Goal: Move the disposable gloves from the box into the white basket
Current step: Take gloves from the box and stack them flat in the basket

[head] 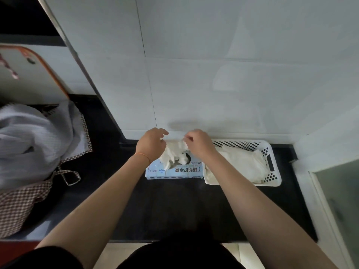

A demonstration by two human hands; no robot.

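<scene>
- Fingers (pixel 186 137) of right hand (pixel 198 144), centre of frame: curled and pinching the upper edge of a white glove (pixel 175 150), drawn up out of the box (pixel 173 169).
- Fingers of left hand (pixel 150 145): loosely curled just left of the same glove; whether touching or gripping it cannot be told, the contact side being turned away.
- Box, lower centre, on the dark tabletop (pixel 171 206): light blue, printed face toward the camera, oval opening on top partly covered by the bunched glove.
- White basket (pixel 272 158), right of centre, touching or just beside the box's right end: perforated walls, slot handle, pale gloves in basket (pixel 240 164) already lying inside.
- Step in hand, as judged: extraction of one more glove from the opening, transfer not yet made.
- Next move, as judged: pulling the glove fully free of the opening, likely with the box steadied, then carrying rightward over the basket rim and letting go.
- Hidden or unclear: number of gloves left in the box; whether one glove or several in the pinch; near basket corner behind the right forearm; fingertips of both hands partly masked.
- Left of frame: crumpled pale cloth (pixel 29 140) over checked fabric, cut off by the edge.
</scene>
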